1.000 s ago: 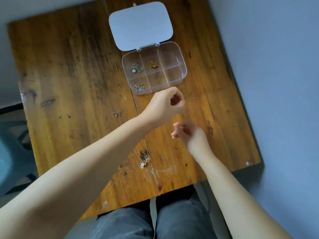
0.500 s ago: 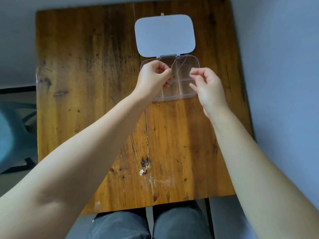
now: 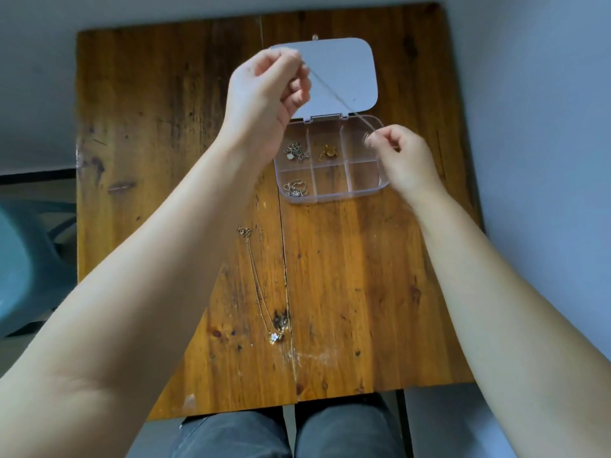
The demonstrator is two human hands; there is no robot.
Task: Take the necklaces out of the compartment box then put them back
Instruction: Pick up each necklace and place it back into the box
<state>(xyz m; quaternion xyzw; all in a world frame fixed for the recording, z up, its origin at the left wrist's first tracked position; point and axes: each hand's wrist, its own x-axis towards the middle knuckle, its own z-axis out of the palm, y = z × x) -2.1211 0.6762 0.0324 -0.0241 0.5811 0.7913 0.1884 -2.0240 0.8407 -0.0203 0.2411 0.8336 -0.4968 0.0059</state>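
Note:
A clear compartment box (image 3: 334, 197) lies open on the wooden table, its pale lid (image 3: 344, 61) folded back. Coiled necklaces sit in the top left (image 3: 296, 152), top middle (image 3: 329, 151) and bottom left (image 3: 296, 188) compartments. A thin silver chain (image 3: 334, 94) is stretched taut above the box. My left hand (image 3: 267, 94) pinches its upper end over the lid's left side. My right hand (image 3: 403, 157) pinches the lower end above the box's right compartments. A gold necklace with a flower pendant (image 3: 276, 336) lies stretched out on the table nearer me.
The wooden table (image 3: 148, 160) has a seam down its middle. A grey wall runs along the right. A blue-green chair (image 3: 23, 266) stands to the left of the table. My knees in dark trousers (image 3: 287, 434) are under the near edge.
Both hands rose from the near side of the box to above it and spread apart, pulling the thin chain taut. My left hand went up over the lid.

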